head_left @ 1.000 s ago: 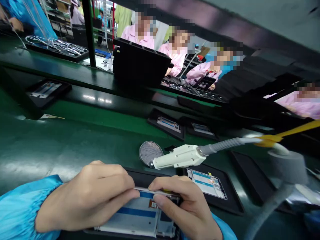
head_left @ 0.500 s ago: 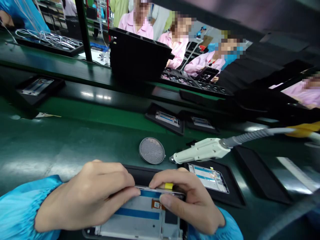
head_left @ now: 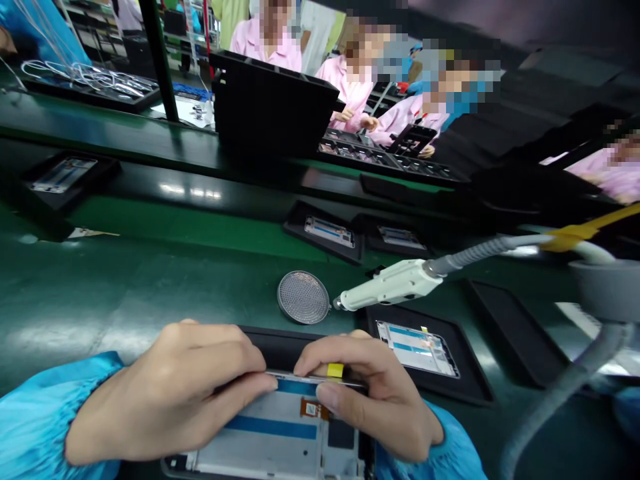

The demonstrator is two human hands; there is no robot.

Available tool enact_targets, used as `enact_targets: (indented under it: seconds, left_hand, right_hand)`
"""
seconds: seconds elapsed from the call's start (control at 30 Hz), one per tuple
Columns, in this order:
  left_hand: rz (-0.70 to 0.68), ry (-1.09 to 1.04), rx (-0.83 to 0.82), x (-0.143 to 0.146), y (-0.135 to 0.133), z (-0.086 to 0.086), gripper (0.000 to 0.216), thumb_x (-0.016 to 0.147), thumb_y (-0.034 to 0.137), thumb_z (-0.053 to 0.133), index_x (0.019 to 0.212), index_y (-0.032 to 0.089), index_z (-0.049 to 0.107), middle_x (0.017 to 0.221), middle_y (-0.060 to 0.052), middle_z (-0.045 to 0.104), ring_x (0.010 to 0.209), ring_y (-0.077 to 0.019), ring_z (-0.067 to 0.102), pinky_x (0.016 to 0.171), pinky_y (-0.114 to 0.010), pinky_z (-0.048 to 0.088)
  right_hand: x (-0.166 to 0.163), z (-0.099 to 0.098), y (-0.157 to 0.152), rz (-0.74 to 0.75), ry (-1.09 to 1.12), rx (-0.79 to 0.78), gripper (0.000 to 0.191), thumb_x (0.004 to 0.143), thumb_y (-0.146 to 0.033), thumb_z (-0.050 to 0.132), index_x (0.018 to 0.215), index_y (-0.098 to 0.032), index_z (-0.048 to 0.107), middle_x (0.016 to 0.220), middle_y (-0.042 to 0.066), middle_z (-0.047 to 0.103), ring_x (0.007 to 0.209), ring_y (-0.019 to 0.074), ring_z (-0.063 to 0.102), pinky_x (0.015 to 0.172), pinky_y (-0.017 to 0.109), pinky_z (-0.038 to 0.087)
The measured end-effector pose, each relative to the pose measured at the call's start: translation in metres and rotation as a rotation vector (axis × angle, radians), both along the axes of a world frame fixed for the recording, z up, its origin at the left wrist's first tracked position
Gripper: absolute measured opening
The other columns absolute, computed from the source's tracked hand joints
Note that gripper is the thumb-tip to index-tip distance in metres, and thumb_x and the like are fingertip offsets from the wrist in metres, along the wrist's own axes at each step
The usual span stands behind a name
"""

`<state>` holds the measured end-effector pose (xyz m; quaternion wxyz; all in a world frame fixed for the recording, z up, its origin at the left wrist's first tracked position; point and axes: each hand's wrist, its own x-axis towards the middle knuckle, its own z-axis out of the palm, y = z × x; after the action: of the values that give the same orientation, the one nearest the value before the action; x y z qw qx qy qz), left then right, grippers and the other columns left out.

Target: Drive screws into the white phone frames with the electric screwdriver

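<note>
My left hand (head_left: 170,390) and my right hand (head_left: 373,393) both pinch the far edge of a phone frame (head_left: 280,433), a grey panel with a blue stripe and an orange flex strip, lying in a black tray (head_left: 280,343) near the bottom edge. A small yellow tab (head_left: 335,369) sits under my right index finger. Both sleeves are bright blue. A white handheld tool (head_left: 387,283) on a grey hose hangs just beyond my right hand, its tip pointing left.
A round metal mesh disc (head_left: 303,297) lies on the green belt (head_left: 125,287). A second tray with a phone frame (head_left: 417,348) sits to the right; more trays (head_left: 327,233) ride the belt beyond. People in pink sit across at black racks (head_left: 273,110).
The hanging tool has swung right and away from my hands. A yellow tab has come into view under my right index finger. My hands have stayed on the frame's edge.
</note>
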<state>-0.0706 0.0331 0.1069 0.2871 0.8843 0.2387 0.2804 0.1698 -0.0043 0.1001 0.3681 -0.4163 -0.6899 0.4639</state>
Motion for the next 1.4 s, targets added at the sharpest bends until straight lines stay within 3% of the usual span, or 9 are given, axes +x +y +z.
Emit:
enact_targets:
  seconds: [0.17, 0.33, 0.5, 0.63, 0.8, 1.0, 1.2, 1.4]
  left_hand:
    - [-0.014, -0.016, -0.014, 0.0014, 0.0004, 0.0003, 0.009, 0.098, 0.019, 0.056, 0.093, 0.019, 0.063, 0.075, 0.003, 0.064, 0.061, -0.0079, 0.059, 0.052, -0.020, 0.043]
    - [-0.001, -0.019, -0.003, 0.0019, 0.0009, 0.0011, 0.008, 0.097, 0.019, 0.057, 0.092, 0.018, 0.064, 0.075, 0.003, 0.065, 0.061, -0.0080, 0.060, 0.053, -0.019, 0.044]
    - [-0.009, -0.016, -0.002, 0.0016, 0.0005, 0.0011, 0.010, 0.097, 0.018, 0.056, 0.091, 0.018, 0.064, 0.072, 0.003, 0.064, 0.058, -0.0082, 0.059, 0.051, -0.019, 0.044]
    - [-0.017, -0.025, 0.002, 0.0013, 0.0013, 0.0006, 0.010, 0.097, 0.017, 0.056, 0.090, 0.017, 0.063, 0.071, 0.002, 0.064, 0.058, -0.0080, 0.058, 0.050, -0.019, 0.043]
    - [0.027, -0.012, 0.039, 0.0009, 0.0029, -0.0010, 0.009, 0.097, 0.021, 0.058, 0.090, 0.018, 0.063, 0.073, 0.003, 0.065, 0.060, -0.0069, 0.060, 0.052, -0.017, 0.044]
    - [-0.006, -0.019, 0.014, 0.0009, 0.0018, -0.0030, 0.011, 0.098, 0.020, 0.055, 0.090, 0.019, 0.063, 0.074, 0.003, 0.065, 0.059, -0.0072, 0.060, 0.051, -0.018, 0.045]
    - [0.004, -0.009, 0.040, 0.0008, 0.0023, -0.0024, 0.009, 0.098, 0.020, 0.056, 0.091, 0.018, 0.062, 0.074, 0.003, 0.065, 0.060, -0.0076, 0.059, 0.052, -0.020, 0.043]
    - [-0.024, -0.017, 0.032, 0.0010, 0.0012, -0.0019, 0.008, 0.097, 0.017, 0.056, 0.093, 0.018, 0.062, 0.075, 0.003, 0.064, 0.060, -0.0080, 0.058, 0.052, -0.021, 0.043]
  right_hand:
    - [0.0008, -0.0020, 0.0006, 0.015, 0.012, -0.021, 0.021, 0.087, -0.035, 0.060, 0.090, -0.019, 0.074, 0.063, 0.002, 0.067, 0.050, 0.0105, 0.052, 0.047, 0.024, 0.040]
    - [0.0008, -0.0023, 0.0013, 0.033, 0.027, 0.019, 0.022, 0.089, -0.034, 0.057, 0.098, -0.024, 0.074, 0.059, 0.001, 0.066, 0.046, 0.0119, 0.053, 0.045, 0.024, 0.044]
    - [-0.0024, -0.0033, -0.0004, -0.019, 0.043, -0.034, 0.022, 0.088, -0.035, 0.060, 0.096, -0.023, 0.077, 0.069, 0.003, 0.073, 0.053, 0.0140, 0.061, 0.049, 0.025, 0.051]
    - [-0.0039, -0.0063, 0.0017, 0.023, 0.105, 0.030, 0.020, 0.086, -0.031, 0.061, 0.095, -0.023, 0.077, 0.072, 0.003, 0.074, 0.054, 0.0130, 0.062, 0.047, 0.022, 0.048]
    - [-0.0042, -0.0085, 0.0003, -0.077, 0.041, 0.013, 0.023, 0.087, -0.038, 0.062, 0.091, -0.022, 0.077, 0.071, 0.003, 0.073, 0.052, 0.0121, 0.059, 0.048, 0.024, 0.046]
    - [-0.0025, -0.0097, -0.0026, -0.049, 0.041, 0.013, 0.022, 0.087, -0.037, 0.061, 0.091, -0.023, 0.077, 0.068, 0.003, 0.072, 0.050, 0.0122, 0.055, 0.046, 0.025, 0.043]
    - [-0.0029, -0.0087, -0.0037, -0.124, -0.013, 0.057, 0.025, 0.088, -0.042, 0.061, 0.092, -0.023, 0.076, 0.066, 0.002, 0.069, 0.052, 0.0118, 0.055, 0.049, 0.025, 0.043]
    - [-0.0021, -0.0089, -0.0006, -0.021, 0.045, 0.038, 0.018, 0.087, -0.032, 0.061, 0.092, -0.025, 0.076, 0.060, 0.001, 0.067, 0.045, 0.0105, 0.051, 0.045, 0.025, 0.041]
